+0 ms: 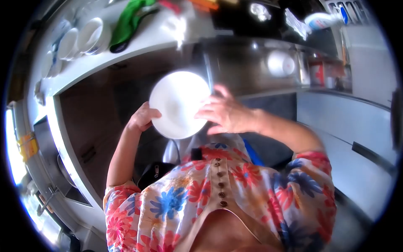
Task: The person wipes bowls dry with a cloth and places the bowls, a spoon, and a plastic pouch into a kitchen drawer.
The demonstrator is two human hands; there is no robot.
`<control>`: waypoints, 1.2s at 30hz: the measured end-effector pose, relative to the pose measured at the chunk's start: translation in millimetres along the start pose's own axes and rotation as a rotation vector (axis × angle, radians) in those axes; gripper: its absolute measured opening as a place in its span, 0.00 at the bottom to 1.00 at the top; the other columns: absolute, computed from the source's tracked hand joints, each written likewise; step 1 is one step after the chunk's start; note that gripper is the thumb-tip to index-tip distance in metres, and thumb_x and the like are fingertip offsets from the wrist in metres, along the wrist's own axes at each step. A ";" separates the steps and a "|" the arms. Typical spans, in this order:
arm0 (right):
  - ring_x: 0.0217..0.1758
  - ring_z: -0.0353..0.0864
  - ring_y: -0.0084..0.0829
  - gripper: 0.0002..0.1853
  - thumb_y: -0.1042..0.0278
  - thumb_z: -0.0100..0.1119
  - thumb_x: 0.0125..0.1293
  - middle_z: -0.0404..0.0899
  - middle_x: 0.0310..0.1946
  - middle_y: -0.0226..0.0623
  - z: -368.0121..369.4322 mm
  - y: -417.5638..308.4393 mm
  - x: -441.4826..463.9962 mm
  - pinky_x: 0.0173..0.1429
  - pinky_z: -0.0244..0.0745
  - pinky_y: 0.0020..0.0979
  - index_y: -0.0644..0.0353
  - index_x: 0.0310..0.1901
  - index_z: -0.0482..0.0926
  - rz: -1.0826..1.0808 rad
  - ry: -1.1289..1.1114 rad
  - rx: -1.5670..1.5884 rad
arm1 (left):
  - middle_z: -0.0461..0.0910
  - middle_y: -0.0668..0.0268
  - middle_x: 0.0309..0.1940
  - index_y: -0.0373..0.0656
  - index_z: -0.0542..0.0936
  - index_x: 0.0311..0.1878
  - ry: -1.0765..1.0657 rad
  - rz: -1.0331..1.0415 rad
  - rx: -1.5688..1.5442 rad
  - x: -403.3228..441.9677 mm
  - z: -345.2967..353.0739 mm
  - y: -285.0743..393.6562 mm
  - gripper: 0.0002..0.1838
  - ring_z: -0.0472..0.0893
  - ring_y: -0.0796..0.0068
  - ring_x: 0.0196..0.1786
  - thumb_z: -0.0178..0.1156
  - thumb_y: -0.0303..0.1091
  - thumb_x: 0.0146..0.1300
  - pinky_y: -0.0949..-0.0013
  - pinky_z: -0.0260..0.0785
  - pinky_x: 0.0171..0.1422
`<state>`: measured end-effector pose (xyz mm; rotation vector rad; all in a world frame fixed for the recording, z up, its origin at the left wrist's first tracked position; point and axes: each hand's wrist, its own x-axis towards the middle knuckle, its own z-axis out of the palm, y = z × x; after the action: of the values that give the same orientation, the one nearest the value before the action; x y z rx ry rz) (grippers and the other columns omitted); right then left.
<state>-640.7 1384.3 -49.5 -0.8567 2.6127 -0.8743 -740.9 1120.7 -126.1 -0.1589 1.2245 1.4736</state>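
Note:
A round white bowl (174,98) is raised in front of my body, its wide face turned up toward me. My left hand (145,116) grips its left edge, thumb over the rim and the other fingers behind it. At the right edge is my right hand (226,111), slightly blurred, its fingers spread and reaching over the rim onto the bowl. The underside of the bowl is hidden.
White bowls (93,37) and a green cloth-like item (129,21) sit on the white counter (161,33) at upper left. Another white bowl (281,64) rests in an open drawer or shelf ahead. A spray bottle (322,20) lies at upper right, above white drawer fronts (340,111).

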 end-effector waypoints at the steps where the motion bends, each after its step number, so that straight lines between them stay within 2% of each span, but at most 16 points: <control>1: 0.59 0.64 0.30 0.24 0.57 0.69 0.42 0.73 0.46 0.31 -3.6 8.4 -13.4 0.62 0.46 0.50 0.51 0.44 0.76 0.054 -0.015 0.017 | 0.77 0.54 0.41 0.30 0.71 0.50 -0.060 -0.043 0.005 13.8 10.7 1.9 0.28 0.79 0.62 0.42 0.56 0.25 0.39 0.66 0.72 0.47; 7: 0.65 0.55 0.31 0.33 0.58 0.72 0.37 0.64 0.57 0.33 -55.4 58.7 -95.1 0.65 0.48 0.44 0.51 0.49 0.72 0.120 0.059 0.061 | 0.76 0.54 0.44 0.31 0.70 0.52 -0.441 -0.216 -0.061 107.1 74.7 -27.8 0.29 0.78 0.63 0.44 0.58 0.26 0.40 0.65 0.72 0.49; 8: 0.68 0.52 0.33 0.41 0.58 0.74 0.34 0.58 0.62 0.34 -66.8 67.3 -110.9 0.68 0.48 0.42 0.52 0.55 0.69 0.161 0.042 0.104 | 0.76 0.54 0.44 0.31 0.69 0.53 -0.468 -0.273 -0.058 122.0 88.3 -33.9 0.31 0.78 0.63 0.45 0.59 0.26 0.40 0.65 0.72 0.49; 12: 0.69 0.49 0.35 0.53 0.61 0.76 0.32 0.51 0.66 0.34 -62.0 152.4 -195.4 0.70 0.46 0.39 0.54 0.64 0.57 0.285 0.145 0.973 | 0.77 0.54 0.43 0.31 0.69 0.53 -0.580 -0.343 -0.122 171.5 164.4 -57.8 0.29 0.79 0.63 0.43 0.60 0.24 0.42 0.65 0.72 0.48; 16: 0.70 0.48 0.36 0.65 0.45 0.77 0.23 0.51 0.67 0.39 -52.3 178.0 -254.6 0.69 0.46 0.40 0.58 0.66 0.50 0.336 0.201 1.363 | 0.77 0.54 0.41 0.30 0.70 0.52 -0.770 -0.383 -0.277 224.8 248.7 -77.5 0.27 0.79 0.67 0.41 0.58 0.21 0.44 0.68 0.72 0.48; 19: 0.70 0.48 0.40 0.60 0.42 0.72 0.35 0.53 0.66 0.42 -45.0 196.3 -275.8 0.69 0.46 0.42 0.62 0.66 0.48 0.193 0.360 1.640 | 0.78 0.54 0.38 0.29 0.73 0.47 -0.804 -0.377 -0.430 249.2 304.4 -96.0 0.20 0.80 0.67 0.39 0.56 0.19 0.46 0.68 0.74 0.45; 21: 0.65 0.56 0.42 0.47 0.39 0.56 0.52 0.61 0.60 0.43 -47.0 190.6 -281.9 0.66 0.52 0.42 0.64 0.64 0.50 0.197 0.543 1.766 | 0.78 0.53 0.37 0.29 0.75 0.44 -0.786 -0.386 -0.549 255.1 331.7 -102.2 0.16 0.80 0.66 0.37 0.55 0.19 0.47 0.68 0.75 0.44; 23: 0.60 0.64 0.39 0.38 0.39 0.47 0.60 0.68 0.55 0.41 -25.3 196.0 -286.6 0.65 0.56 0.41 0.63 0.61 0.57 0.046 0.749 1.901 | 0.78 0.53 0.37 0.28 0.75 0.43 -0.771 -0.406 -0.659 256.0 351.5 -100.0 0.16 0.80 0.66 0.37 0.55 0.19 0.47 0.68 0.75 0.44; 24: 0.45 0.69 0.29 0.28 0.40 0.44 0.62 0.73 0.37 0.30 -25.2 199.0 -278.0 0.58 0.63 0.38 0.59 0.49 0.66 0.045 0.856 1.987 | 0.78 0.52 0.37 0.28 0.75 0.42 -0.722 -0.463 -0.702 258.3 359.8 -100.1 0.15 0.81 0.68 0.35 0.55 0.20 0.48 0.70 0.76 0.39; 25: 0.35 0.64 0.23 0.21 0.43 0.41 0.64 0.66 0.28 0.26 -19.4 207.1 -282.1 0.53 0.65 0.35 0.55 0.41 0.66 0.084 0.922 2.010 | 0.78 0.53 0.36 0.27 0.75 0.42 -0.779 -0.523 -0.780 264.0 364.1 -104.2 0.14 0.81 0.70 0.33 0.56 0.23 0.50 0.73 0.76 0.34; 27: 0.31 0.61 0.22 0.17 0.48 0.42 0.65 0.63 0.26 0.25 -11.3 216.5 -286.5 0.49 0.65 0.32 0.54 0.38 0.66 -0.053 0.957 2.119 | 0.76 0.50 0.43 0.23 0.67 0.51 -0.615 -0.542 -0.469 268.3 367.6 -94.6 0.24 0.80 0.69 0.41 0.57 0.25 0.50 0.70 0.74 0.44; 28: 0.37 0.65 0.25 0.17 0.50 0.42 0.66 0.67 0.32 0.28 -4.2 223.4 -293.7 0.51 0.66 0.33 0.56 0.43 0.66 0.003 0.973 2.014 | 0.75 0.53 0.46 0.26 0.66 0.54 -0.479 -0.523 -0.284 270.9 370.1 -87.3 0.25 0.79 0.70 0.42 0.57 0.28 0.53 0.70 0.74 0.43; 30: 0.47 0.70 0.30 0.20 0.52 0.41 0.66 0.71 0.43 0.34 14.2 227.7 -314.4 0.56 0.67 0.36 0.59 0.52 0.65 0.316 1.084 1.685 | 0.74 0.52 0.47 0.31 0.68 0.54 -0.375 0.179 0.169 277.9 356.2 -92.3 0.21 0.78 0.67 0.44 0.52 0.33 0.59 0.69 0.75 0.46; 31: 0.51 0.71 0.32 0.23 0.52 0.40 0.66 0.72 0.47 0.37 25.1 229.2 -326.6 0.58 0.67 0.37 0.60 0.55 0.63 0.556 1.165 1.441 | 0.72 0.51 0.49 0.33 0.67 0.55 -0.286 0.077 0.159 279.8 350.6 -87.1 0.25 0.75 0.64 0.48 0.50 0.41 0.59 0.67 0.73 0.47; 33: 0.53 0.72 0.34 0.25 0.51 0.39 0.66 0.70 0.51 0.40 36.4 271.5 -326.5 0.55 0.71 0.37 0.61 0.58 0.62 0.427 1.112 1.566 | 0.69 0.50 0.53 0.36 0.65 0.58 -0.096 -0.123 0.110 268.0 350.1 -42.5 0.34 0.69 0.58 0.55 0.46 0.57 0.60 0.62 0.71 0.50; 36: 0.51 0.74 0.36 0.26 0.51 0.40 0.66 0.70 0.52 0.41 44.1 312.9 -315.3 0.51 0.75 0.37 0.62 0.59 0.62 0.454 1.097 1.767 | 0.72 0.52 0.43 0.33 0.67 0.53 -0.063 0.116 0.089 263.4 346.4 -20.9 0.45 0.74 0.62 0.49 0.52 0.69 0.49 0.67 0.76 0.44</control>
<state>-513.9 1756.9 -260.1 0.8339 1.0872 -2.9884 -635.1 1541.7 -163.9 0.0191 1.2629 1.5086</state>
